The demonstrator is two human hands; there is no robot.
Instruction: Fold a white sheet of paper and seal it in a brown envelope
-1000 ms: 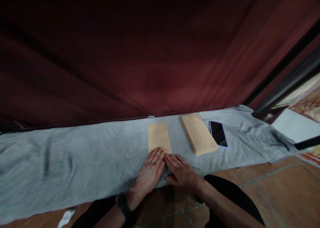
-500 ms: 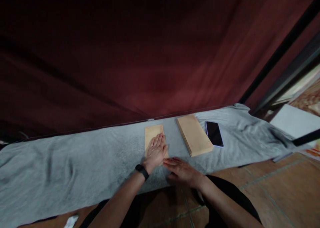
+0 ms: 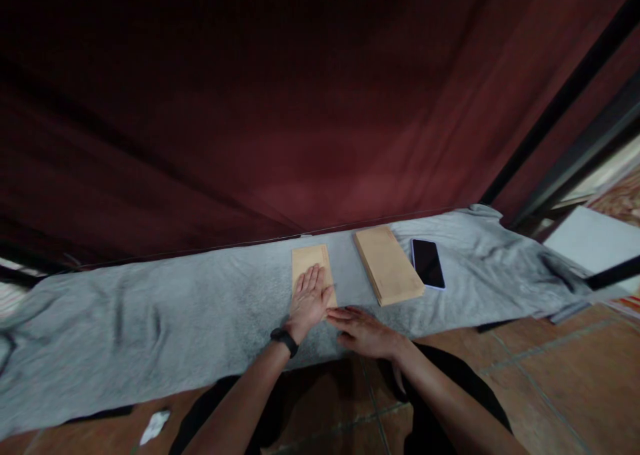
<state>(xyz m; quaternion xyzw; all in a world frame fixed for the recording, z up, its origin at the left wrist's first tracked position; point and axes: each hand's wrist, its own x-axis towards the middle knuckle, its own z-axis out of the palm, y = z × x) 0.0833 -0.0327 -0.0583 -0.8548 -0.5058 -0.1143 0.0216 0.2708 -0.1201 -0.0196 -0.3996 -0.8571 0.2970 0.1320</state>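
Note:
A tan paper envelope (image 3: 307, 256) lies flat on the grey cloth in front of me. My left hand (image 3: 309, 298) presses flat on its lower half, fingers stretched upward, with a black band on the wrist. Beside it, my right hand (image 3: 364, 332) has its fingers extended, their tips touching the envelope's lower right corner. That bottom edge is partly hidden under the hands. To the right sits a neat stack of similar envelopes (image 3: 389, 263), which neither hand touches.
A dark-screened phone (image 3: 428, 263) lies right of the stack. The grey cloth (image 3: 200, 328) covers a long, low surface against a dark red curtain (image 3: 310, 142). A crumpled white scrap (image 3: 155, 427) is on the tiled floor (image 3: 560, 368). A black pole (image 3: 550, 108) slants at right.
My left hand stays flat on the envelope and has shifted slightly along it. My right fingertips remain at its lower corner. The whole view has tilted a little.

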